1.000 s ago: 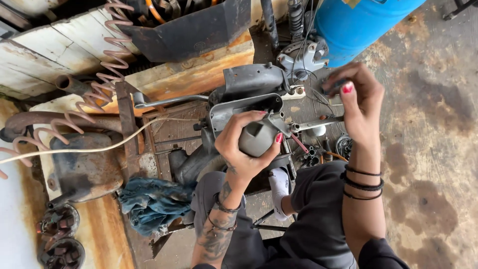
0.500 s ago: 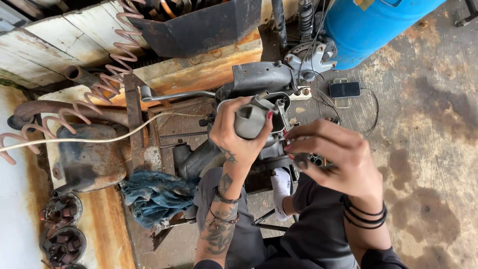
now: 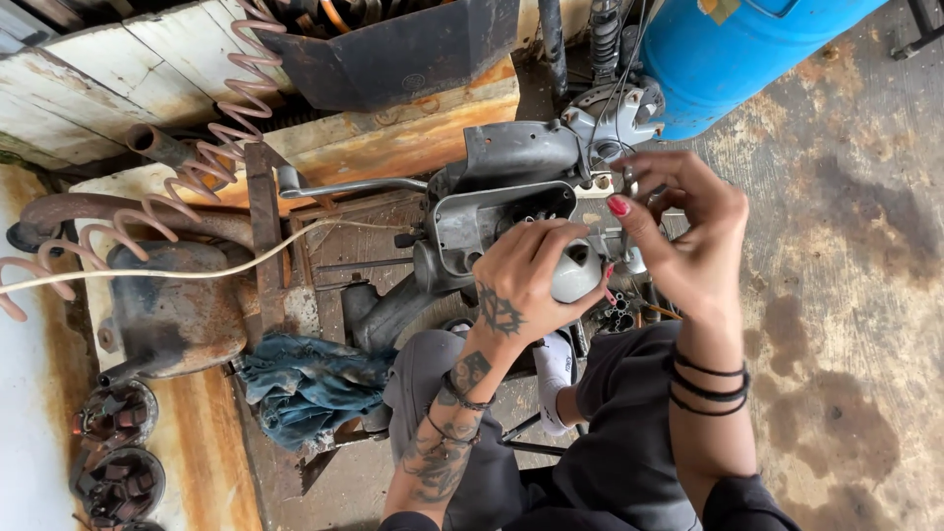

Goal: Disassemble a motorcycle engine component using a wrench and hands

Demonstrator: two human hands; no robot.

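Observation:
A grey scooter handlebar housing (image 3: pixel 506 187) with its open cavity stands in front of me. My left hand (image 3: pixel 526 280) is closed around a rounded grey headlight part (image 3: pixel 577 277) at the housing's lower right. My right hand (image 3: pixel 678 231) is raised beside it, fingertips pinched at the housing's right edge near a small metal fitting (image 3: pixel 629 182); what it pinches is too small to tell. A chrome lever (image 3: pixel 344 185) sticks out to the left of the housing.
A blue drum (image 3: pixel 747 49) stands at the top right on stained concrete. A rusty wooden bench (image 3: pixel 374 138) holds a coiled hose (image 3: pixel 177 197), a dark metal tank (image 3: pixel 177 310), a blue rag (image 3: pixel 310 383) and round motor parts (image 3: pixel 113 452).
My right hand has come up from below the housing to its right edge. My left hand has stayed on the grey headlight part, and the view has shifted slightly.

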